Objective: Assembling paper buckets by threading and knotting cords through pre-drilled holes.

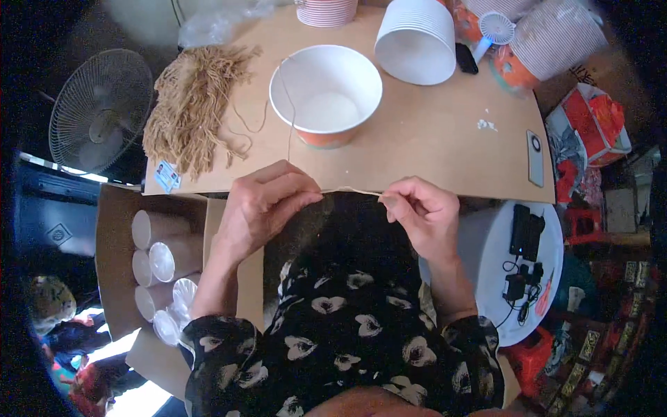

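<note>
Between my two hands a thin tan string (347, 188) runs nearly level at the table's front edge. My left hand (267, 201) pinches one part of it, and my right hand (420, 212) pinches another with thumb and forefinger. From my left hand a strand rises over the rim of a white paper bowl (326, 90) with an orange base. The bowl stands upright just beyond my hands. A thick, frayed bundle of tan strings (198, 104) lies to the left, with a few loose strands trailing toward the bowl.
Stacked bowls (417, 45) lie at the back, near wrapped stacks (556, 42) and a small handheld fan (496, 31). A phone (534, 158) rests at the table's right edge. Below left is a carton (114, 260) of wrapped cups; below right, a white stool (490, 278) bears black adapters. A fan (101, 111) stands left.
</note>
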A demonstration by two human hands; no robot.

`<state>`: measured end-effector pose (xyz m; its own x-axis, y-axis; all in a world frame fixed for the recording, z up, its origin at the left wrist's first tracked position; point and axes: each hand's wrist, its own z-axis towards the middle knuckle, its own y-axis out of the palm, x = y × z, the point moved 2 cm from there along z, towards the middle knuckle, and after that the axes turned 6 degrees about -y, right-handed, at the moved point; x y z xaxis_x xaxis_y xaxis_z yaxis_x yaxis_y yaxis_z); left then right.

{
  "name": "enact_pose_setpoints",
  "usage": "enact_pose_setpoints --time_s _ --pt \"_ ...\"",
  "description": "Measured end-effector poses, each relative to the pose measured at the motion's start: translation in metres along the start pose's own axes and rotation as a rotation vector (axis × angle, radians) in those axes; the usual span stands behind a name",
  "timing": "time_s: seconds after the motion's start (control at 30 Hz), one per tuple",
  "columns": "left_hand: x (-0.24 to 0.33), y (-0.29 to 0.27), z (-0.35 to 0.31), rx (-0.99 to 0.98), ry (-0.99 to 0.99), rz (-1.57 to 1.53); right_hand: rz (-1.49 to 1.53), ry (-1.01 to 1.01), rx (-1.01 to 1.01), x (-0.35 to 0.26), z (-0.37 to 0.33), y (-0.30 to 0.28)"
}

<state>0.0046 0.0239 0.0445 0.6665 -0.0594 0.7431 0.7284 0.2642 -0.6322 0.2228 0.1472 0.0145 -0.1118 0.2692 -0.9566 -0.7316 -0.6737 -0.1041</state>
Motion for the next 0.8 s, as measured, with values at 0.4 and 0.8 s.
enact_pose_setpoints --time_s 0.4,0.8 --pt "0.015 0.062 -0.018 0.007 -0.082 -0.475 -0.023 0.043 -0.166 0.002 -0.020 0.011" --pt "-0.002 0.066 -0.045 0.231 0.128 -0.088 -0.044 0.155 -0.282 0.031 -0.020 0.032"
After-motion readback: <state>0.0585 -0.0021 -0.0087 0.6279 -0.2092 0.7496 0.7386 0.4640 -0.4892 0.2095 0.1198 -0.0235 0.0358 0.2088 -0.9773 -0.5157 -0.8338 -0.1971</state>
